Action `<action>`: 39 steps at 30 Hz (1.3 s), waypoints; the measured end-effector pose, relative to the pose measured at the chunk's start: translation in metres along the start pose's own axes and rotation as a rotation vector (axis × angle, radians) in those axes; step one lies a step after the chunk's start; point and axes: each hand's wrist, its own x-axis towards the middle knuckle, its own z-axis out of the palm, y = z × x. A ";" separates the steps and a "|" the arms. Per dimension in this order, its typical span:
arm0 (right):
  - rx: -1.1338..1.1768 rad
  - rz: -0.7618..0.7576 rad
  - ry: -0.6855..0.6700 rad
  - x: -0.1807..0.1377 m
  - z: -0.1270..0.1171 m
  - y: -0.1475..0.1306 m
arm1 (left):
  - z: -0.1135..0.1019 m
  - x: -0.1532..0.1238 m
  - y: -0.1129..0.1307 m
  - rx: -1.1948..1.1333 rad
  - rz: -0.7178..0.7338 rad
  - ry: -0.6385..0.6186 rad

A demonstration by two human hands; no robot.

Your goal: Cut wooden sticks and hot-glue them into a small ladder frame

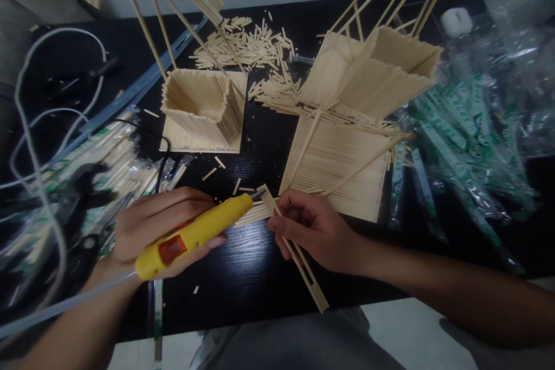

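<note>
My left hand (151,225) is wrapped around a yellow glue gun (195,234) with an orange trigger. Its metal tip points right at a bundle of wooden sticks. My right hand (310,228) pinches that pair of long sticks (303,269), which slant down toward the table's near edge, and touches a small row of sticks (254,213) lying flat under the gun's tip. Just beyond my right hand lies a flat panel of glued sticks (338,165).
A square open box of sticks (203,104) stands on a stick base at centre left. A larger stick structure (377,72) with long skewers rises at the right. Loose stick offcuts (243,43) lie at the back. Plastic chopstick wrappers (468,127) are piled right; cables, pliers (82,196) and more wrappers left.
</note>
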 end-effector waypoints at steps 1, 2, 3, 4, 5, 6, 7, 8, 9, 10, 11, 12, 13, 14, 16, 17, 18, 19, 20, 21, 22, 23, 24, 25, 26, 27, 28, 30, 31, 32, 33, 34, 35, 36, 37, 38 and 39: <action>-0.002 0.003 0.002 0.000 0.000 0.000 | 0.000 0.001 0.000 0.007 0.011 0.009; -0.004 0.006 0.006 0.000 0.001 -0.001 | 0.000 0.002 0.000 0.016 0.017 0.014; -0.008 0.008 0.009 0.000 0.001 -0.001 | 0.000 0.003 0.001 0.026 0.019 0.015; -0.013 0.009 0.012 0.000 0.001 -0.001 | 0.001 0.003 0.001 0.035 0.013 0.016; -0.017 0.009 0.014 0.000 0.001 -0.001 | 0.001 0.003 0.001 0.042 -0.002 0.014; -0.020 0.006 0.013 0.000 0.001 -0.001 | 0.001 0.002 0.002 0.047 -0.021 0.012; -0.023 0.003 0.013 0.000 0.001 -0.001 | 0.002 0.002 0.002 0.047 -0.026 0.014; -0.026 -0.001 0.011 0.000 0.001 -0.001 | 0.002 0.002 0.002 0.046 -0.028 0.013; -0.029 -0.005 0.009 0.000 0.001 -0.001 | 0.002 0.001 0.002 0.045 -0.025 0.016; -0.032 -0.008 0.008 0.000 0.001 -0.001 | 0.002 0.001 0.002 0.045 -0.027 0.021; -0.036 -0.009 0.008 -0.001 0.001 -0.001 | 0.002 0.002 0.003 0.046 -0.035 0.021; -0.040 -0.007 0.009 -0.001 0.000 -0.001 | 0.001 0.002 0.003 0.047 -0.041 0.018; -0.042 -0.004 0.011 -0.001 0.000 -0.001 | 0.001 0.002 0.004 0.049 -0.045 0.015; -0.044 -0.002 0.011 -0.001 0.000 -0.001 | 0.001 0.002 0.004 0.051 -0.049 0.009; -0.046 0.002 0.013 -0.001 0.000 -0.001 | 0.001 0.002 0.004 0.054 -0.034 -0.006; -0.044 0.004 0.013 0.000 0.000 -0.001 | 0.002 0.002 0.003 0.057 -0.026 -0.010; -0.041 0.004 0.011 0.000 0.000 0.000 | 0.002 0.001 0.003 0.058 -0.022 -0.014; -0.039 0.005 0.008 0.000 0.000 0.000 | 0.003 0.000 0.002 0.058 -0.010 -0.017; -0.037 0.004 0.006 0.000 0.000 0.000 | 0.004 -0.001 0.002 0.060 0.001 -0.021; -0.037 0.005 0.002 -0.001 0.000 0.000 | 0.004 -0.002 0.002 0.061 0.006 -0.027; -0.039 0.004 0.001 -0.001 0.000 0.000 | 0.005 -0.002 0.001 0.061 0.002 -0.029; -0.043 0.002 0.003 -0.001 0.000 0.000 | 0.005 -0.003 0.001 0.059 -0.004 -0.030; -0.047 0.001 0.006 -0.001 0.000 -0.001 | 0.005 -0.003 0.001 0.056 -0.013 -0.029; -0.049 0.000 0.010 -0.001 0.000 -0.001 | 0.004 -0.003 0.001 0.054 -0.024 -0.024; -0.050 -0.001 0.013 -0.001 0.000 -0.001 | 0.004 -0.002 0.001 0.052 -0.033 -0.015; -0.050 -0.002 0.014 -0.001 0.001 -0.001 | 0.003 -0.001 0.001 0.051 -0.025 -0.003; -0.050 -0.002 0.014 -0.001 0.001 -0.001 | 0.002 0.000 0.002 0.054 -0.010 0.008; -0.054 -0.001 0.013 0.000 0.001 -0.001 | 0.001 0.001 0.002 0.067 -0.008 0.016; -0.056 -0.001 0.015 0.000 0.001 -0.001 | 0.001 0.002 0.002 0.069 -0.005 0.017; -0.060 -0.002 0.018 0.000 0.001 0.000 | 0.001 0.003 0.002 0.069 -0.004 0.015; -0.064 -0.003 0.021 0.000 0.001 0.000 | 0.001 0.003 0.003 0.068 -0.007 0.012; -0.066 -0.003 0.024 0.000 0.001 0.000 | 0.002 0.003 0.003 0.065 -0.001 0.009; -0.067 -0.004 0.026 0.000 0.001 0.001 | 0.003 0.002 0.003 0.059 0.010 0.002; -0.067 -0.005 0.025 0.000 0.001 0.001 | 0.003 0.001 0.002 0.051 0.022 -0.007; -0.065 -0.005 0.023 0.000 0.000 0.001 | 0.004 0.000 0.002 0.044 0.022 -0.021; -0.063 -0.003 0.019 0.000 0.000 0.001 | 0.004 -0.001 0.002 0.037 0.012 -0.035; -0.059 -0.002 0.016 0.000 0.000 0.001 | 0.004 -0.002 0.001 0.026 0.010 -0.045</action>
